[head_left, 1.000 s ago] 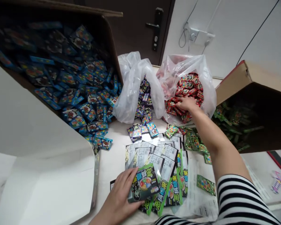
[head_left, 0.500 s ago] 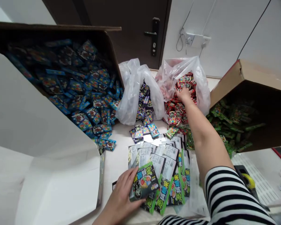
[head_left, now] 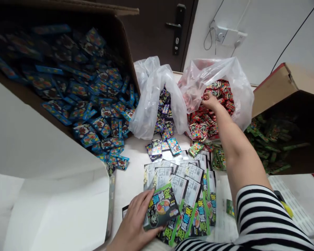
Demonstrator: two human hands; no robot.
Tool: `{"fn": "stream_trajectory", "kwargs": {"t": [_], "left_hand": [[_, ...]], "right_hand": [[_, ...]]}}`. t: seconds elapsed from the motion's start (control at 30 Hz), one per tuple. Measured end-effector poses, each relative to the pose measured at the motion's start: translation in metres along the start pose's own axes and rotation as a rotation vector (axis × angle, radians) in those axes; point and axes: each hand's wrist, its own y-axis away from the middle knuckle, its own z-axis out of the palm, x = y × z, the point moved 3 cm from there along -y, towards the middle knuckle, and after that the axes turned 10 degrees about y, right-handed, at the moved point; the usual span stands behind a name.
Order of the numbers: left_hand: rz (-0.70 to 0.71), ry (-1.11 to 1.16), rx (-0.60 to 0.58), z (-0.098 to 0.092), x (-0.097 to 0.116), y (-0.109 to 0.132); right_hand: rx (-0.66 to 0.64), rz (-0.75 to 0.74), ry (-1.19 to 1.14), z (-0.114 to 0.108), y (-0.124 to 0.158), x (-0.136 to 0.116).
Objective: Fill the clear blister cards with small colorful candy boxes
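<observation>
The left hand [head_left: 134, 218] grips a flat, squarish black-and-green candy packet [head_left: 162, 205] over overlapping glossy pouches [head_left: 184, 218]; the right hand [head_left: 210, 101] is among small red sachets [head_left: 196, 130], its hold unclear, inside one of two crinkled translucent plastic bags [head_left: 243, 104] between two cardboard boxes [head_left: 270, 87]

Over at twelve o'clock a bag [head_left: 146, 108] is crinkled, shiny translucent plastic, the carton [head_left: 273, 87] at two looks matt cardboard to my eye, the sleeve [head_left: 264, 212] at four cloth, and the pouches [head_left: 162, 206] near five smooth, glossy film.
</observation>
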Motion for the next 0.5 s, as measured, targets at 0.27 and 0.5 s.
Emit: {"fn": "stream_trajectory", "kwargs": {"t": [0.27, 0.5], "left_hand": [[0.008, -0.020, -0.051, -0.001, 0.011, -0.006], [0.054, -0.051, -0.075, -0.005, 0.026, -0.007]], "right_hand": [[-0.138, -0.077, -0.164, 0.002, 0.143, 0.010], [-0.071, -0.072, -0.218, -0.002, 0.200, 0.005]]}}
